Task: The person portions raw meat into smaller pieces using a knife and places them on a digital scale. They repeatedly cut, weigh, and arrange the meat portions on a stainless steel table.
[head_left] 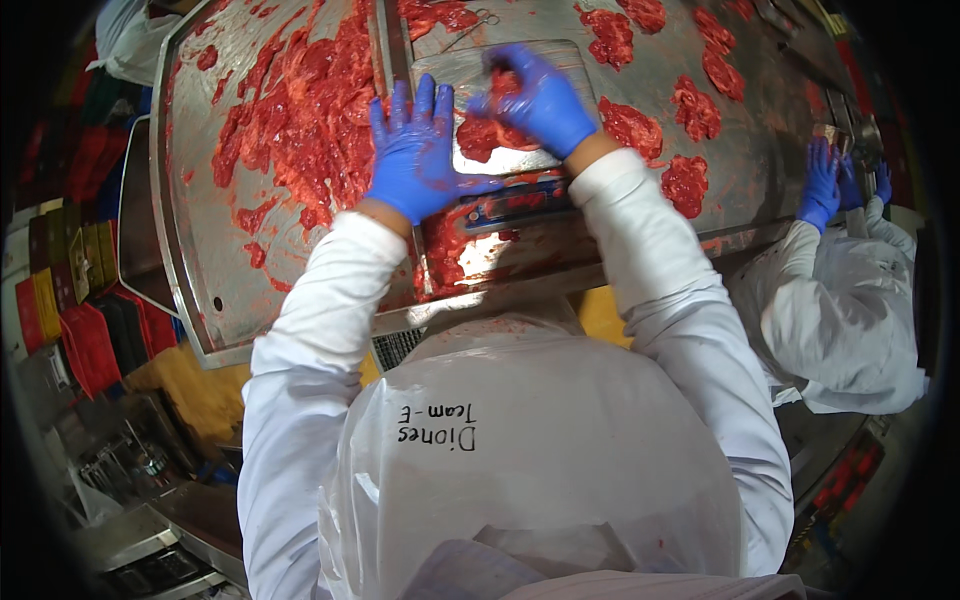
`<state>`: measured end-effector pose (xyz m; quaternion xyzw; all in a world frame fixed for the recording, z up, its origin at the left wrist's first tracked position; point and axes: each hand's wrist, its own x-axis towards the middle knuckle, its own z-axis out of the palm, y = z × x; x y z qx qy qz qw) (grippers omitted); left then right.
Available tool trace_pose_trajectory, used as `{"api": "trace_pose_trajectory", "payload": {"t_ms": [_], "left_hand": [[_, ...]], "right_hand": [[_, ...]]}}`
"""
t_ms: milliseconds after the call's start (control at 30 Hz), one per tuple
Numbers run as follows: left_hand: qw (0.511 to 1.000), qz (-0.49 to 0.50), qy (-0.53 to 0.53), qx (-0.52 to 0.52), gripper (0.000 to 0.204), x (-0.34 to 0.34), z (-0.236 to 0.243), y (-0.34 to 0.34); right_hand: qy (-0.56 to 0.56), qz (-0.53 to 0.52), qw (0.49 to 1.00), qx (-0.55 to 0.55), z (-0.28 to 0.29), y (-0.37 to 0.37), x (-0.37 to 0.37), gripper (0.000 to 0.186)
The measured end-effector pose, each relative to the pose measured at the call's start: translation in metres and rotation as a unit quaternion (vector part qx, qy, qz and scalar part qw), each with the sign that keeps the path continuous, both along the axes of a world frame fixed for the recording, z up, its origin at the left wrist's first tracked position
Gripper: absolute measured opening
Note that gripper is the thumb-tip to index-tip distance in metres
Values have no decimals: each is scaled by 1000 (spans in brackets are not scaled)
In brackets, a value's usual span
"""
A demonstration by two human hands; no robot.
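My left hand (410, 155), in a blue glove, is open with fingers spread, resting at the left edge of a steel weighing plate (515, 158) on a blue scale (515, 203). My right hand (540, 105), also blue-gloved, is curled around red meat (505, 88) over that plate, where more meat (478, 138) lies. Left of my hands a large heap of meat (290, 140) spreads over the steel work table (205, 290). Separate meat portions (685, 185) lie to the right of the scale. A small metal tool (485, 18), perhaps scissors, is behind the plate.
A co-worker in white (840, 320), with blue-gloved hands (820, 185), works at the right end of the table. Stacked coloured crates (90, 345) stand at the far left beside a steel bin (135, 230). A white plastic bag (135, 45) is at the upper left.
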<state>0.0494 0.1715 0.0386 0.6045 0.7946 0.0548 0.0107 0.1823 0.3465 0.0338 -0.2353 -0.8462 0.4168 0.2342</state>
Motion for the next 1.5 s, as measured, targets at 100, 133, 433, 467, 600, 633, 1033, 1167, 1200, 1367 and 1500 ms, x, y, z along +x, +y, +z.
{"api": "trace_pose_trajectory", "payload": {"t_ms": [100,133,433,467,600,633,1033,1167,1200,1367,1500], "left_hand": [[1000,9,21,-22,123,20,-12,30],[999,6,28,-17,117,27,-14,41],[914,-217,-327,102,128,125,9,112],[909,-207,-338,129,128,122,10,112],[897,-194,-325,230,118,85,14,115],[902,-193,-315,226,115,76,18,111],[934,186,-226,206,75,-57,-38,-77],[953,229,-165,107,74,-73,-71,-210],[953,243,-163,76,74,-69,-75,-238],[941,312,-129,-26,73,-50,-79,-298],[940,317,-126,-11,70,-48,-74,-298]], "right_hand": [[37,66,996,53,4,-41,17,74],[55,38,996,53,1,-42,32,73],[308,-235,696,-605,-30,-11,154,58],[326,-215,586,-710,-27,-5,160,59],[357,-337,580,-651,-37,65,150,78],[332,-358,604,-630,-41,85,143,78],[148,-294,913,-242,-78,-14,189,41],[-144,-133,972,-129,-82,-107,208,28],[-183,-131,964,-143,-74,-115,205,29],[-206,-164,965,-11,-62,-118,189,37],[-222,-176,959,-17,-66,-120,185,42]]}}
